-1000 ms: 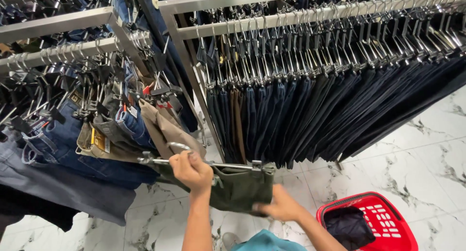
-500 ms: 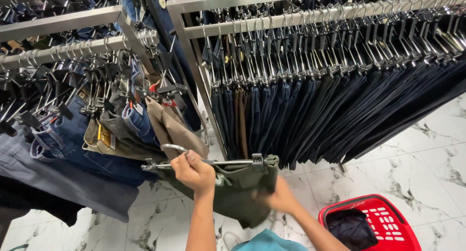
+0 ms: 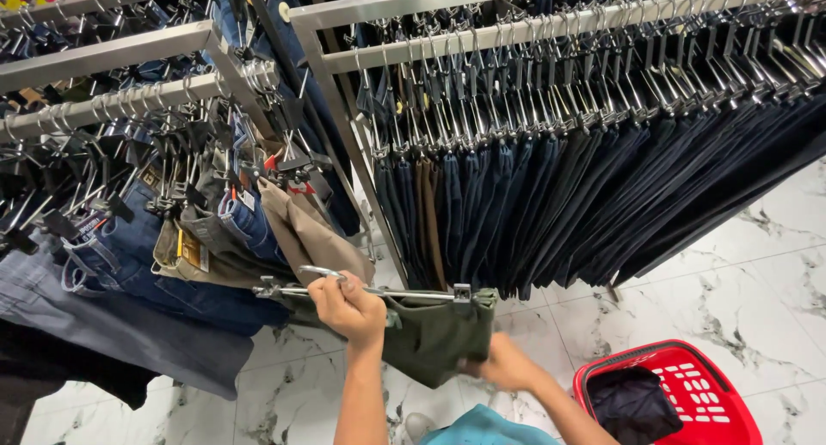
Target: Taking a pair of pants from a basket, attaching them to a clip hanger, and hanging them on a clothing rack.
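Left grip (image 3: pixel 348 306) closes on a metal clip hanger (image 3: pixel 370 290) carrying olive trousers (image 3: pixel 434 337).
Right hand (image 3: pixel 503 366) seems to pinch the trousers' lower fold, fingers partly hidden, below the rail of dark trousers (image 3: pixel 602 204); a red basket (image 3: pixel 688 398) sits on the marble floor (image 3: pixel 757 273).

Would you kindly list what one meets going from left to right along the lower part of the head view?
Blue jeans → left hand on the metal hanger → olive trousers → right hand → red basket
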